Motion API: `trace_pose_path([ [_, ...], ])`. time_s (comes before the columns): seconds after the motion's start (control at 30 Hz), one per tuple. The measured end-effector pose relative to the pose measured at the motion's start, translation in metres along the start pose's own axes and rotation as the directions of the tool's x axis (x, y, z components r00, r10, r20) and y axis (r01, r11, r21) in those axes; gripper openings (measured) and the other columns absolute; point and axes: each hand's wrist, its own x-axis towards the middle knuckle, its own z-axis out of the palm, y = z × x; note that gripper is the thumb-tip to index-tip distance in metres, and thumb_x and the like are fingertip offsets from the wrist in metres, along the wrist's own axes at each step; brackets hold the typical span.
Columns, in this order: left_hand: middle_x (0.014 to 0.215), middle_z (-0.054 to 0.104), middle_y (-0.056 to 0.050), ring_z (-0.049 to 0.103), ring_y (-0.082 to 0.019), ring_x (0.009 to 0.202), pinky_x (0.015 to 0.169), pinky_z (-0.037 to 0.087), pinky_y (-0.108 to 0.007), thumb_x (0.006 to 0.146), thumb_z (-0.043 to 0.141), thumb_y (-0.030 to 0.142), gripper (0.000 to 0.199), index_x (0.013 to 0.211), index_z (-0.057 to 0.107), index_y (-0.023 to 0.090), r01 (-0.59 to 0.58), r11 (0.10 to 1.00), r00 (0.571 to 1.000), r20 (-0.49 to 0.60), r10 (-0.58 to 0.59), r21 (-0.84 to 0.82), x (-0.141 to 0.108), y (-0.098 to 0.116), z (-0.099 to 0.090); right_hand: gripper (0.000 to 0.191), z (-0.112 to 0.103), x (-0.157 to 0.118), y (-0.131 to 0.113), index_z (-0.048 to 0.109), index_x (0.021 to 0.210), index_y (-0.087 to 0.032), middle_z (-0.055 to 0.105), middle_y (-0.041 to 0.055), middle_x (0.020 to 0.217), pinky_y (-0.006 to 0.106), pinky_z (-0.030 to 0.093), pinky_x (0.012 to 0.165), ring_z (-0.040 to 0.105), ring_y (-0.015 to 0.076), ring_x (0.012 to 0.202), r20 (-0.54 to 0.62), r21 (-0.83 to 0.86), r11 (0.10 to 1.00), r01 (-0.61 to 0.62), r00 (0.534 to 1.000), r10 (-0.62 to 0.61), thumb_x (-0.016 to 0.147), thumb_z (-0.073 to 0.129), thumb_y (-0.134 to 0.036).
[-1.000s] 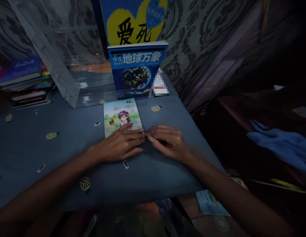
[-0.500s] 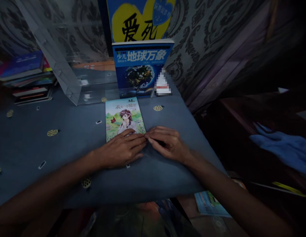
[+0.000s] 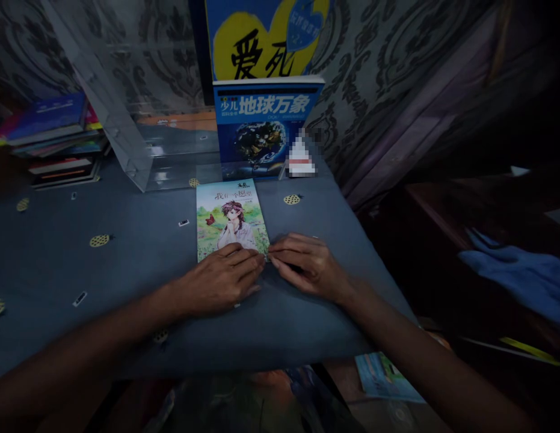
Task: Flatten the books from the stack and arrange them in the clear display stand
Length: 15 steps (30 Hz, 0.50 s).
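Note:
A thin paperback book (image 3: pixel 232 222) with a drawn figure and a red butterfly on its cover lies flat on the blue patterned tablecloth (image 3: pixel 139 258). Across its lower edge rests my left hand (image 3: pixel 225 273), palm down, with fingers stretched and covering the bottom of the cover. My right hand (image 3: pixel 307 261) is at the book's lower right corner, thumb and fingertips pinched together there. The fingertips of both hands almost meet. Just behind the paperback, a blue book with a globe (image 3: pixel 261 141) stands upright in a clear stand.
A yellow-and-blue book (image 3: pixel 257 42) stands behind the globe book. Clear plastic shelving (image 3: pixel 130 162) is at the back left, beside a stack of books (image 3: pixel 58 138). Beyond the table's right edge lies blue cloth (image 3: pixel 514 270). Lower down is another colourful book (image 3: pixel 383 376).
My left hand has slid slightly toward me, uncovering a little more of the cover. My right hand keeps its pinch at the corner. The view has shifted slightly.

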Motion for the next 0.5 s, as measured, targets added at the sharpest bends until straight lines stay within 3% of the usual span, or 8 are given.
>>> trace_pose_path([
  [0.5, 0.111, 0.072, -0.016, 0.068, -0.027, 0.105, 0.091, 0.054, -0.042, 0.100, 0.055, 0.019, 0.028, 0.123, 0.061, 0.005, 0.031, 0.999, 0.999, 0.004, -0.031, -0.015, -0.020, 0.001, -0.008, 0.015, 0.001, -0.001, 0.001, 0.072, 0.094, -0.018, 0.075, 0.0073, 0.089, 0.033, 0.059, 0.070, 0.070, 0.0192, 0.079, -0.008, 0.035, 0.999, 0.005, 1.000, -0.005, 0.092, 0.059, -0.011],
])
